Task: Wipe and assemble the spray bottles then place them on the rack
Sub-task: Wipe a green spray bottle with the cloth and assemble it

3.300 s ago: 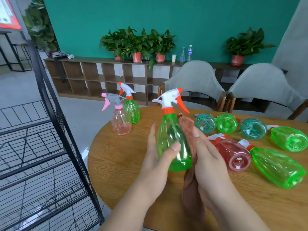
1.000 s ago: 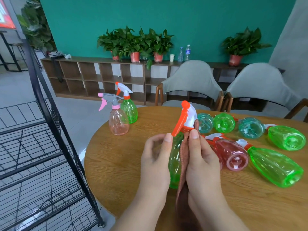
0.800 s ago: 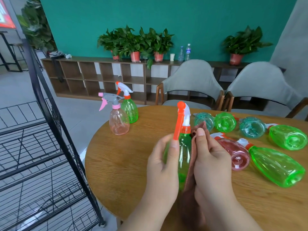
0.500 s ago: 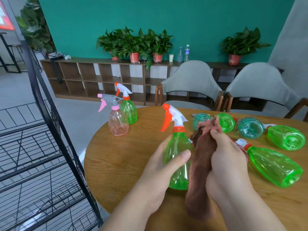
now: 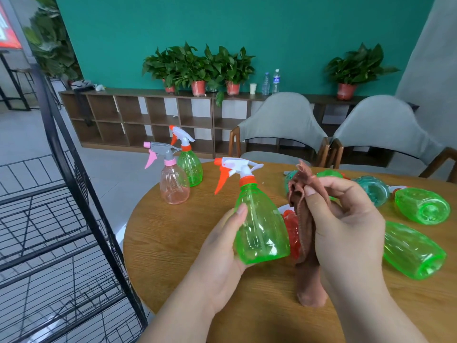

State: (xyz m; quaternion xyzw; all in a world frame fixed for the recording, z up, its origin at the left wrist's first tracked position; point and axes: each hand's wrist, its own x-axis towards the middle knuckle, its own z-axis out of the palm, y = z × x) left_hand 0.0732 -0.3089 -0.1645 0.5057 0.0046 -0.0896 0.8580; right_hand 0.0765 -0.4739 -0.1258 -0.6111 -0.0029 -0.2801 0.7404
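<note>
Left hand point(image 5: 222, 256) has the green spray bottle point(image 5: 259, 231), thumb up along the near wall, fingers wrapped round behind, base sitting in the palm. Bottle is upright, held over the near edge of the round wooden table point(image 5: 173, 238), white spray head point(image 5: 237, 167) on top with its orange collar, nozzle and orange trigger pointing left.

Right hand point(image 5: 346, 231) sits just beside it, thumb and curled fingers pinching a brown cloth point(image 5: 306, 238). That cloth bunches up above the thumb and hangs down toward the tabletop. Between cloth and bottle, a sliver of a red bottle point(image 5: 291, 231) lying on its side, mostly hidden.

Further right, two green bottles lie flat, one near point(image 5: 413, 251) and one behind it point(image 5: 422, 206), with a teal bottle point(image 5: 371, 189) beyond and more tucked behind the cloth.

Over on the far left of the table, two finished bottles stand upright and close together: a pink one point(image 5: 174, 184) with a grey head, a green one point(image 5: 190, 169) just behind.

Off the table's left edge, the black wire rack point(image 5: 61, 219). Behind the table, two grey chairs point(image 5: 279, 125).
</note>
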